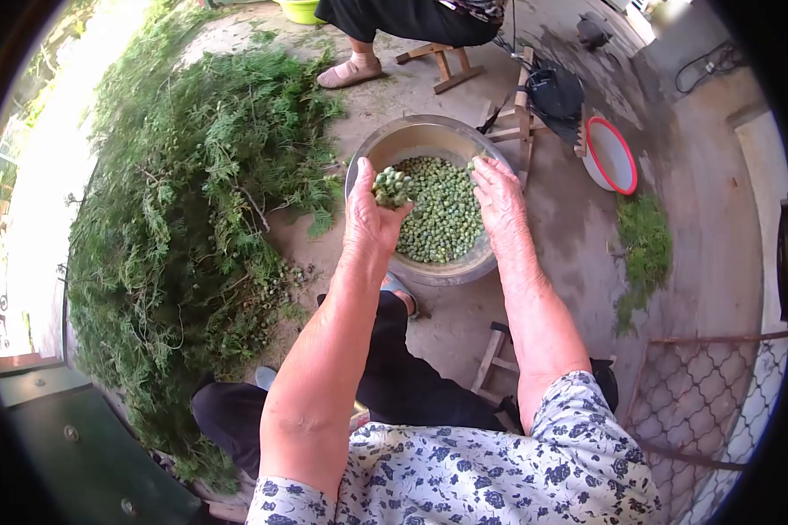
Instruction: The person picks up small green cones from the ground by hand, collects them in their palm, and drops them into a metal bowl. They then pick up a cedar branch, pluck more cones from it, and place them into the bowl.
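A wide metal basin (451,273) holds a heap of small, round green cones (442,210). Over its left side, my left hand (372,214) grips a bunch of green cones (392,185) between thumb and fingers. My right hand (499,192) is above the basin's right side, its fingers bent and pressed together. A bit of green shows at those fingertips, too small to name. The two hands are apart from each other.
A large pile of cut evergreen branches (193,175) lies left of the basin. Another person's foot (350,72) and a wooden stool (442,66) are beyond it. At right are a red-rimmed bowl (611,157), a green sprig heap (643,254) and a wire-mesh panel (700,394).
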Demonstrator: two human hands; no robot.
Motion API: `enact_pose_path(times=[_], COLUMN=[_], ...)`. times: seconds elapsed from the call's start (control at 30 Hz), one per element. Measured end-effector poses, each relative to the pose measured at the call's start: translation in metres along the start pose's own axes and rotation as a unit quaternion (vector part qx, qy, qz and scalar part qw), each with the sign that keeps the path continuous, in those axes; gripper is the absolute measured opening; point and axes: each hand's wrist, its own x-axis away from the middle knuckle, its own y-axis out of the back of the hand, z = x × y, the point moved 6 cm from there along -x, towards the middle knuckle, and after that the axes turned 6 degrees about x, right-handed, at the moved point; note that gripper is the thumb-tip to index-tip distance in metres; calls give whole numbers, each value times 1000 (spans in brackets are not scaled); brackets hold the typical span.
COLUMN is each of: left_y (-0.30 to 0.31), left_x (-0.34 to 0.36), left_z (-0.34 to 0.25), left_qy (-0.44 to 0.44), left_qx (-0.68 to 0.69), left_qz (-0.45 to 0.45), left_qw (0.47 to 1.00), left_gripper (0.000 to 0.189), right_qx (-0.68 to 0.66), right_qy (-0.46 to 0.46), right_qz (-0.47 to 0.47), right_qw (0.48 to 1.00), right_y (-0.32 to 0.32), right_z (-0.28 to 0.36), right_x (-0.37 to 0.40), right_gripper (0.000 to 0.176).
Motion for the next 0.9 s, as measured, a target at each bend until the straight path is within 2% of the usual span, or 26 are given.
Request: enact_pose_path(times=[0.1,0.13,0.23,0.27,0.3,0.37,0.4,0.5,0.57,0.6,0.63,0.7,0.73,0.77,0.83,0.87,0.9], left_y=[-10,-14,-19,-17,-17,-14,-14,-16,-6,2,9,25,35,43,71,84,99], left_x=[-4,-2,6,10,11,16,21,44,60,68,77,96,109,120,143,156,168], left_z=[15,17,21,21,21,26,24,12,-7,-17,-26,-46,-56,-63,-79,-90,-100], left_qy=[22,26,37,28,23,59,49,54,14,-17,-27,-38,-57,-66,-102,-138,-170], left_qx=[-36,-63,-40,-44,-45,-118,-117,-120,-158,-193,-191,-178,-203,-201,-125,-131,-139], left_qz=[24,58,92,57,61,97,93,136,107,80,76,61,19,18,-30,-45,-59], left_qw=[999,996,994,997,997,986,988,982,982,978,978,981,977,977,986,981,974], left_gripper=[88,91,88,79,79,61,45,28,23,19,19,16,18,18,19,20,21], right_qx=[-16,-7,-14,-14,-15,-58,-62,-56,12,34,48,158,133,130,178,174,246], right_qy=[-1,2,16,35,57,14,13,28,72,138,125,238,270,274,208,234,324], right_qz=[-35,-36,-30,-16,-1,28,61,145,136,158,156,143,103,110,112,154,207], right_qw=[999,999,999,999,998,998,996,987,988,977,979,948,948,946,955,944,890], right_y=[8,11,10,8,4,-16,-27,-61,-83,-97,-105,-122,-130,-136,-146,-153,-160], right_z=[4,2,2,2,4,5,6,-1,11,13,9,11,9,7,5,11,13], right_x=[5,2,9,10,10,27,35,55,84,91,102,120,128,136,154,175,195], right_gripper=[29,24,14,14,14,13,13,17,15,11,10,11,10,10,11,16,28])
